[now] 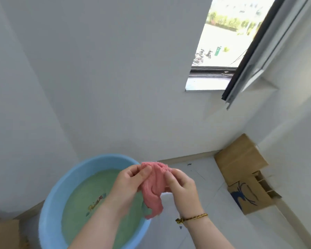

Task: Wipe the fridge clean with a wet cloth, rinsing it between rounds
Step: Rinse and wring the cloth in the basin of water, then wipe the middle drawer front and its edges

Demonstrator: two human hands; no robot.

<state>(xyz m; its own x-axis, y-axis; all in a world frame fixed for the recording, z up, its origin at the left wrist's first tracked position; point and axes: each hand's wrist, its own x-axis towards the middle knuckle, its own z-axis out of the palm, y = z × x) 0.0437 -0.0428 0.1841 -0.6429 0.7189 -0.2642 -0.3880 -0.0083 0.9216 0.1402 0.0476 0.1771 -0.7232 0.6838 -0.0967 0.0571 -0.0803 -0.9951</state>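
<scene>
A pink cloth (153, 187) hangs between both hands, held up above the right rim of a blue basin (48, 209) filled with greenish water. My left hand (131, 182) pinches the cloth's upper left edge between thumb and fingers. My right hand (182, 186) grips its upper right edge; a braided bracelet sits on that wrist. The cloth's lower end dangles over the basin's edge. The fridge is not in view.
The basin stands on a white tiled floor near a white wall corner. An opened cardboard box (246, 175) lies at the right against the wall. Another cardboard piece (4, 234) shows at the lower left. A window (223, 36) is open above.
</scene>
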